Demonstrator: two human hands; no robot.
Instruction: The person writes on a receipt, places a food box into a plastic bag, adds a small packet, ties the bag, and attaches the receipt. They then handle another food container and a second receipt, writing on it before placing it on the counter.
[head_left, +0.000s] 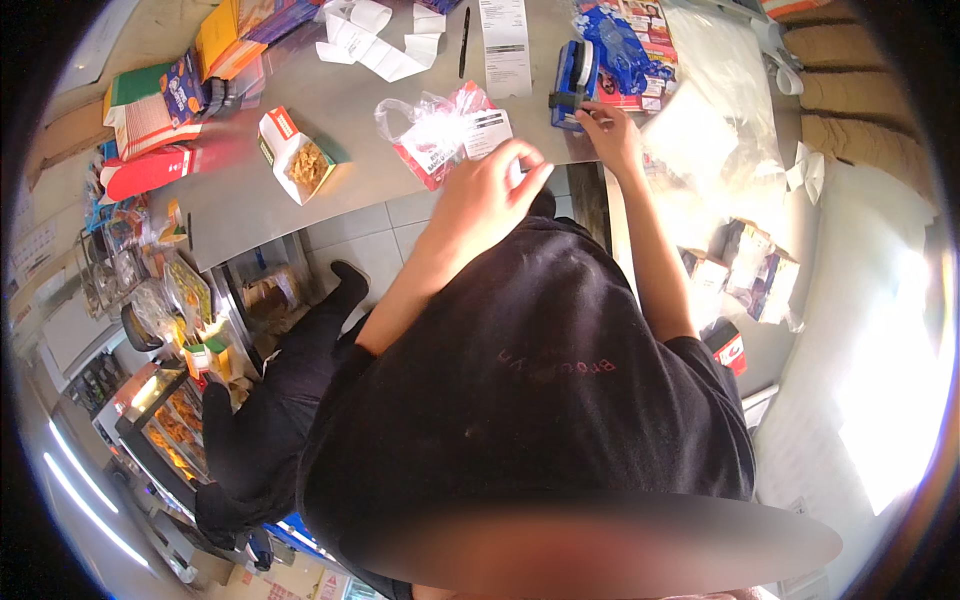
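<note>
My right hand (613, 139) is at the near end of a blue tape dispenser (574, 82), thumb and forefinger at its cutter end. Whether tape is pinched there is too small to tell. My left hand (487, 191) hovers at the counter's front edge with curled fingers. A small white patch shows between its thumb and fingers; I cannot tell what it is. Just beyond that hand lies a red-and-white package in a clear plastic bag (431, 146), with a printed paper slip (486, 133) on it.
On the steel counter (352, 172) are an open carton of fried food (304, 165), a long receipt (504, 45), a black pen (465, 41), curled receipt paper (382, 41) and stacked folded cartons (154, 101). Another person in dark clothes (292, 405) is at my left, near a lit food display (176, 427).
</note>
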